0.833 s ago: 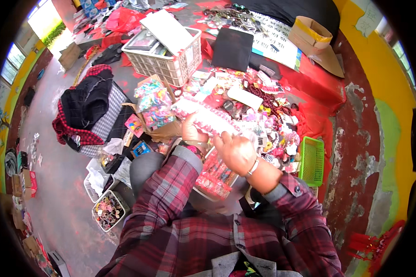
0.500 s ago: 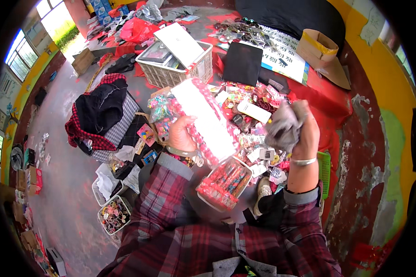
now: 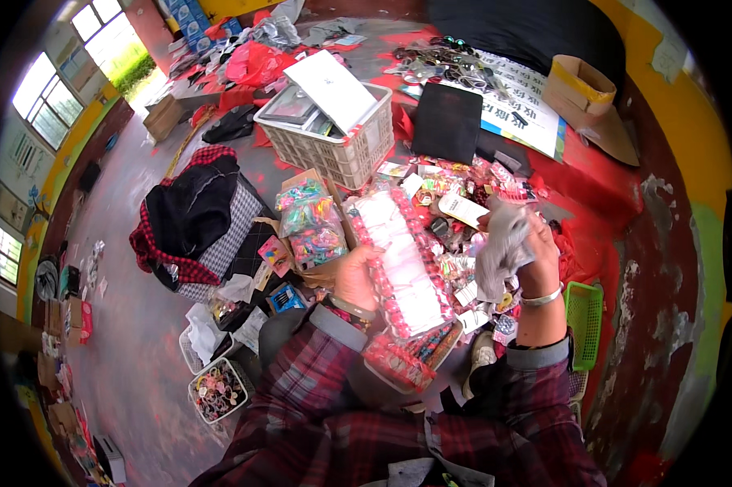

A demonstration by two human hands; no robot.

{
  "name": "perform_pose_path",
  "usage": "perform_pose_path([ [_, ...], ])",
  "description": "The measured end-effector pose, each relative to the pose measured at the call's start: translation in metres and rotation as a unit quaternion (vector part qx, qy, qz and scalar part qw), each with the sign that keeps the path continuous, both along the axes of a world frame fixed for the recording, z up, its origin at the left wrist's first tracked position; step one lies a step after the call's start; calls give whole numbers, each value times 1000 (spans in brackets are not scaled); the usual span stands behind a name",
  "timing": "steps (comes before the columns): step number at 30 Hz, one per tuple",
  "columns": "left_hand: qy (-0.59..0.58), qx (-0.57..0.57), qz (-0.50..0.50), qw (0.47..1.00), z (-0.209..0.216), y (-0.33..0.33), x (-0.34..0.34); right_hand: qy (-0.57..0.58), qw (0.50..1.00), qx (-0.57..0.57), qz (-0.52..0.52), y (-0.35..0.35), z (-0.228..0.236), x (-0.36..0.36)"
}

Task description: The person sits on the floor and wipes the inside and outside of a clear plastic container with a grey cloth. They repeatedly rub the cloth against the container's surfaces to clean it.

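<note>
My left hand [image 3: 356,280] is closed on the left edge of a long white card [image 3: 394,260], tilted in front of me, with red and pink pieces lining its long sides. Over to the right, my right hand [image 3: 542,264] grips a crumpled grey cloth [image 3: 500,253] that hangs from its fingers. Under the card's lower end is a tray of red-wrapped packets [image 3: 400,362], partly covered by it. Left of the card stands a cardboard box [image 3: 333,195] holding bags of colourful small items [image 3: 313,221]. A heap of small carded accessories [image 3: 463,209] spreads behind the card.
A beige plastic crate [image 3: 349,158] with flat items stands ahead, a black flat case [image 3: 447,122] beside it. A clothes-covered checked box [image 3: 228,235] is at left. White baskets [image 3: 220,391] sit at lower left, a green basket [image 3: 583,325] at right.
The white card has shifted right and lower, uncovering the bagged items in the cardboard box. The cloth hangs longer from my right hand. The whole view has shifted slightly.
</note>
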State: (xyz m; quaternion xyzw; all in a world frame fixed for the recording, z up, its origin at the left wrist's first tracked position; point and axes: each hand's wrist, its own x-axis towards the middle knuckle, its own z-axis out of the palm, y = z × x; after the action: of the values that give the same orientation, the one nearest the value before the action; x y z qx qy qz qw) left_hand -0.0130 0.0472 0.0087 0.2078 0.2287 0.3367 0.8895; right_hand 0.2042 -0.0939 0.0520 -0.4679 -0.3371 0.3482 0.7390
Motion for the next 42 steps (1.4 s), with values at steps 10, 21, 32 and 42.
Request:
perform_pose_path([
  [10, 5, 20, -13, 1000, -7, 2, -1, 10, 997, -18, -74, 2, 16, 4],
  [21, 36, -78, -144, 986, -65, -2, 14, 340, 898, 247, 129, 0, 51, -48],
  [32, -29, -34, -113, 993, -28, -24, 27, -442, 873, -111, -175, 36, -17, -36],
  [42, -7, 107, -35, 994, -15, -13, 22, -677, 727, -111, -3, 45, -35, -94],
])
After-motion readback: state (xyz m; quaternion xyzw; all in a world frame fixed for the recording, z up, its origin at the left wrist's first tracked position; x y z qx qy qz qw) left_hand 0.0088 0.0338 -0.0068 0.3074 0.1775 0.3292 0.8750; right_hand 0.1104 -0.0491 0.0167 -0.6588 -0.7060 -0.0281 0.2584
